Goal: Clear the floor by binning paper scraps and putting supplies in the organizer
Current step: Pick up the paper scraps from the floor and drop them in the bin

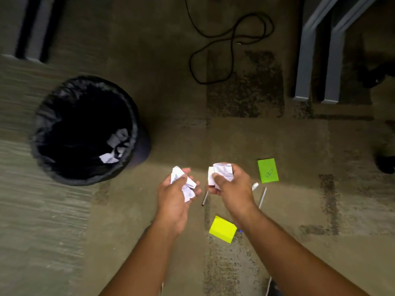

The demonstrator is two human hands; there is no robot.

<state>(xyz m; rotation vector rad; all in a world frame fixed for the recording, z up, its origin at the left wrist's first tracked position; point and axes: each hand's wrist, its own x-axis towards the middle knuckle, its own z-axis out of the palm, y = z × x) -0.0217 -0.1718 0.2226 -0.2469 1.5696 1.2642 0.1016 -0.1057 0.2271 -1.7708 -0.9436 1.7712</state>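
Note:
My left hand [173, 195] grips a crumpled white paper scrap [186, 183] above the carpet. My right hand [233, 186] is closed on a second crumpled white paper scrap [222, 170]. To the left stands a round bin [42, 116] lined with a black bag, with several white crumpled papers [116, 146] inside. On the floor lie a green sticky-note pad [267, 170], a yellow sticky-note pad [222, 229], a dark pen [204, 198] between my hands, and a thin light pen [262, 197] to the right of my right hand. No organizer is in view.
A black cable [233, 45] loops over the carpet at the top centre. Grey furniture legs [305, 60] stand at the upper right and more legs [34, 28] at the upper left. A small white object [255, 186] peeks out beside my right wrist.

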